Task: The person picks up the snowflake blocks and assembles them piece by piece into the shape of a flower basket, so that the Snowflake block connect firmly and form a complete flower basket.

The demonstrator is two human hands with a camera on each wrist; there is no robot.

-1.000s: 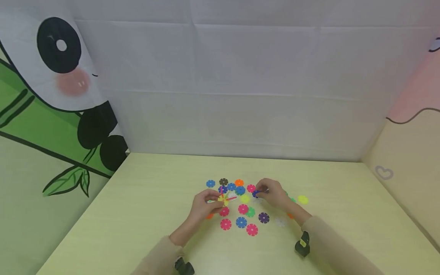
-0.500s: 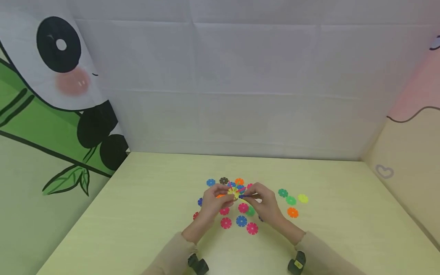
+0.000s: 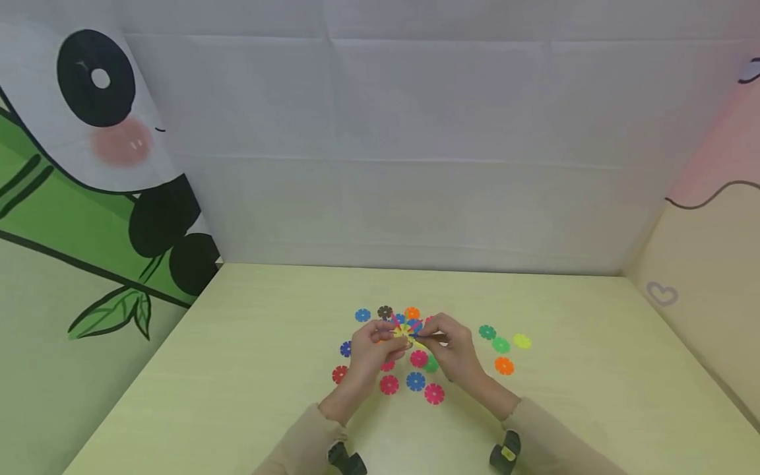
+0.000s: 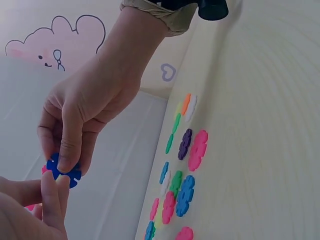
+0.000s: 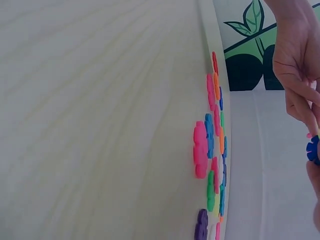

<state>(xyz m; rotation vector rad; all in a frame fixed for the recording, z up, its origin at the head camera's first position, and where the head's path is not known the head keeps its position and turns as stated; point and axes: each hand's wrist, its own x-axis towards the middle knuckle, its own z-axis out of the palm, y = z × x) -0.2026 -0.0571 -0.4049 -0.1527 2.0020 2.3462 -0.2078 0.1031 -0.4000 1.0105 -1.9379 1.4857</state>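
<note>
In the head view my left hand (image 3: pixel 371 349) pinches a yellow notched plastic disc (image 3: pixel 405 331) with pink notched discs standing out from it. My right hand (image 3: pixel 456 348) meets it from the right. Between its thumb and fingers is a dark blue notched disc (image 4: pixel 70 174), clearest in the left wrist view. The blue disc touches the joined discs at their right side, just above the table. Fingers hide much of the yellow disc, and how far the notches interlock cannot be seen.
Loose notched discs lie flat on the table (image 3: pixel 267 369) around and below the hands, among them a pink disc (image 3: pixel 434 394), a blue disc (image 3: pixel 415 381) and an orange disc (image 3: pixel 504 366). A white sheet (image 3: pixel 439 158) hangs behind the table.
My right hand has brought the blue disc leftward to the yellow one. My left hand moved right with its joined discs; the two hands now meet and have hardly shifted over the last half second.
</note>
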